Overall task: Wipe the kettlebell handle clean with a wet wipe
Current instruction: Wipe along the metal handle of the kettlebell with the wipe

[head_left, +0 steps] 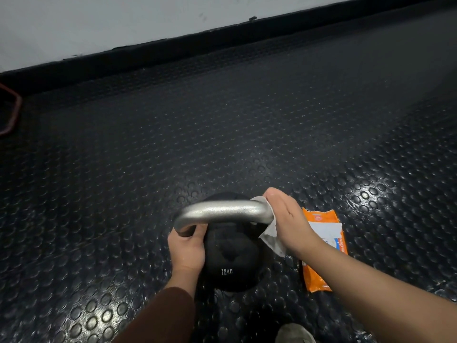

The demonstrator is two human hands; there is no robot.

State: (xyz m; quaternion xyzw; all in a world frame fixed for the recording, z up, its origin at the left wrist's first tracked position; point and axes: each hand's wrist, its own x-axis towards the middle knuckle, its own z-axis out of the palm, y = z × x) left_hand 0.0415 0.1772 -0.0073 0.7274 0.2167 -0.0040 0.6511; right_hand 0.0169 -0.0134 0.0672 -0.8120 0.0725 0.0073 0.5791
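On floor (222,120), kettlebell (230,263): upright (black).
Left hand (188,248): gripping handle (222,211), left end.
Right hand (286,219): clamping wipe (272,236) round right bend.
Packet (321,268): right.

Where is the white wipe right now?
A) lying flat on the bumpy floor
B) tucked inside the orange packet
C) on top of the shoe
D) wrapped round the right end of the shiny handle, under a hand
D: the right hand grips the wet wipe round the right bend of the handle, while the left hand holds its left end.
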